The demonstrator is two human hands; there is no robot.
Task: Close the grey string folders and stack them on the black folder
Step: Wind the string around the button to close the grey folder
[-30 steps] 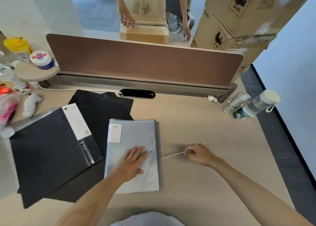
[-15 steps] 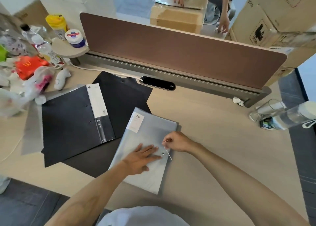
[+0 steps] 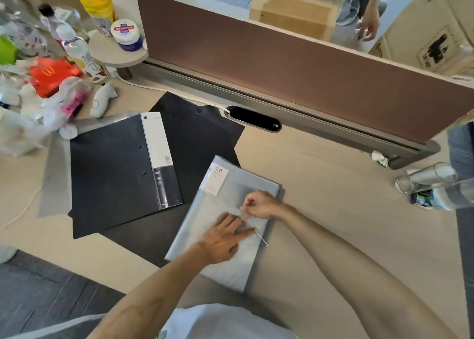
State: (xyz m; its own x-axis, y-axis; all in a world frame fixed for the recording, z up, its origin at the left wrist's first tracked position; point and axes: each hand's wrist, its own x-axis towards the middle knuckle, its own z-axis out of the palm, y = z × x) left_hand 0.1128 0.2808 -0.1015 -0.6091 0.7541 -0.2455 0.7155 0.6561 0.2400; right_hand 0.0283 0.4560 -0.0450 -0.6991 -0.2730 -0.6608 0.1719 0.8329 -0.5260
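Note:
A grey string folder [image 3: 225, 266] with a white "20" label lies closed on the desk, partly over a black sheet. My left hand [image 3: 222, 238] presses flat on its cover, fingers spread toward the round button. My right hand [image 3: 261, 205] pinches the thin white string [image 3: 260, 237] just above the button; the loose end trails off toward the folder's right edge. A black folder [image 3: 115, 177] with a white spine label lies to the left, on top of another black folder [image 3: 202, 130].
A brown divider panel [image 3: 295, 69] runs across the back of the desk [image 3: 333, 223]. Bottles, bags and a plush toy [image 3: 102, 100] crowd the far left. A glass and a clear bottle [image 3: 436, 189] lie at the right. Another person's hand [image 3: 366, 28] is behind the divider by cardboard boxes.
My right hand came in from the right of the folder with the string and now holds it over the button. The view shifted, so the folders sit further right and turned.

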